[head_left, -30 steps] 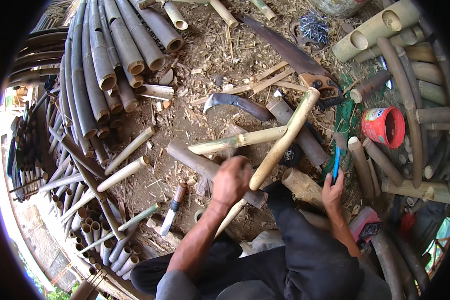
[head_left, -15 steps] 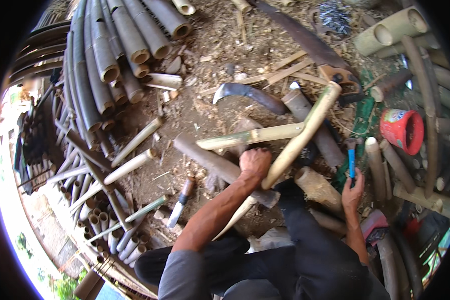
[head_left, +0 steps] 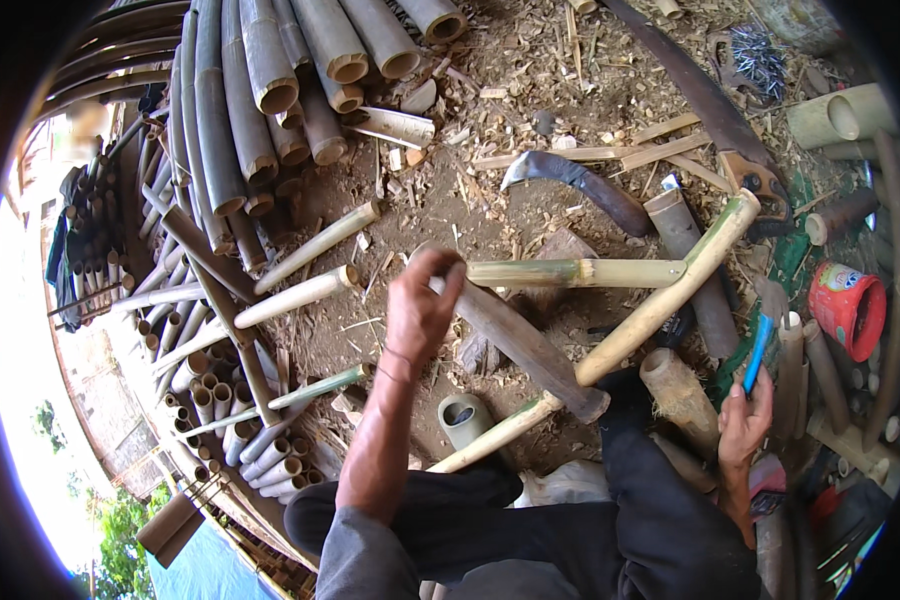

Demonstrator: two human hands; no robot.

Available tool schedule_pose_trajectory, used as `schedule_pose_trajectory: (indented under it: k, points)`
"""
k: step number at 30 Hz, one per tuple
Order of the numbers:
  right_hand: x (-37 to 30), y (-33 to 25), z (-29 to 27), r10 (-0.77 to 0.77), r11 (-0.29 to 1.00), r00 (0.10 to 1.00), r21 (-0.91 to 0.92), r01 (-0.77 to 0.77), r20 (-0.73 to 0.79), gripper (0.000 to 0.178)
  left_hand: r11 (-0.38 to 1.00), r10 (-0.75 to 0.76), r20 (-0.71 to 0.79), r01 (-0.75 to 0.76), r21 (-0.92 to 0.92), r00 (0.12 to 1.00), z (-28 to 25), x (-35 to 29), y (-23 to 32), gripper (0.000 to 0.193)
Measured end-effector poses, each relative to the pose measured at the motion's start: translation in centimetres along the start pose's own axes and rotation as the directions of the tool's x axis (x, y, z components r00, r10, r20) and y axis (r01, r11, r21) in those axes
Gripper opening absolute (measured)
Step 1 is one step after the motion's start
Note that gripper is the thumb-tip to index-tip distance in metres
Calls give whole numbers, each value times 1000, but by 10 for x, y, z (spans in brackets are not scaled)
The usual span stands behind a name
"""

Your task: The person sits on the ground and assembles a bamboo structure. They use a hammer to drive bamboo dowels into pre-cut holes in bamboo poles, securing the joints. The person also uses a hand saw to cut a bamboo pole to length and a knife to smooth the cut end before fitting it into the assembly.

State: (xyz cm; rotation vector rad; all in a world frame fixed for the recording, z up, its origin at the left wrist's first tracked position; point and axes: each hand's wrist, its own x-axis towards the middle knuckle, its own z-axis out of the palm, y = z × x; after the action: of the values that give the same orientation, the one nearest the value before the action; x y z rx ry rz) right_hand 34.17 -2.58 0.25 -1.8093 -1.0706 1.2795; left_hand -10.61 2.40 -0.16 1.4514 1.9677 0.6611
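My left hand (head_left: 425,305) is closed around the upper end of a grey-brown wooden pole (head_left: 515,335), which slants down to the right toward my knee. My right hand (head_left: 747,418) grips the blue handle of a hammer (head_left: 760,352), its grey head pointing up and away from me. A long peeled pole (head_left: 660,290) runs diagonally between my hands, crossing the lower end of the wooden pole. A pale green bamboo length (head_left: 575,272) meets it near the top. Just beyond lies a curved sickle-like blade with a dark handle (head_left: 600,195).
Thick grey bamboo poles (head_left: 220,140) are stacked at the far left, with shorter tubes (head_left: 280,470) below. A handsaw (head_left: 705,95) lies at the far right above a red bucket (head_left: 848,310). Wood chips cover the ground. A bamboo cup (head_left: 463,420) stands near my left knee.
My left hand has moved left, from the middle of the wooden pole to its upper end. The hammer is still in my right hand, now tilted. The knife is no longer visible near my forearm.
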Motion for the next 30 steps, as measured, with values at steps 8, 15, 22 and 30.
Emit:
schedule_pose_trajectory:
  k: [8, 15, 22, 30]
  points:
    - [28, -60, 91, -15, 997, 857, 70, -24, 515, 46, 997, 26, 304, -46, 57, 952, -9, 40, -39, 22]
    - [41, -71, 140, 85, 993, 766, 13, -121, 637, 49, 980, 125, 321, -166, 104, 939, -3, 45, -37, 19]
    - [42, -98, 169, 127, 969, 684, 58, -241, 718, 52, 969, 171, 325, -218, 115, 930, -2, 44, -42, 16]
    - [47, -88, 196, -56, 998, 677, 23, 58, 734, 56, 955, 195, 317, -253, 152, 928, -1, 41, -35, 12]
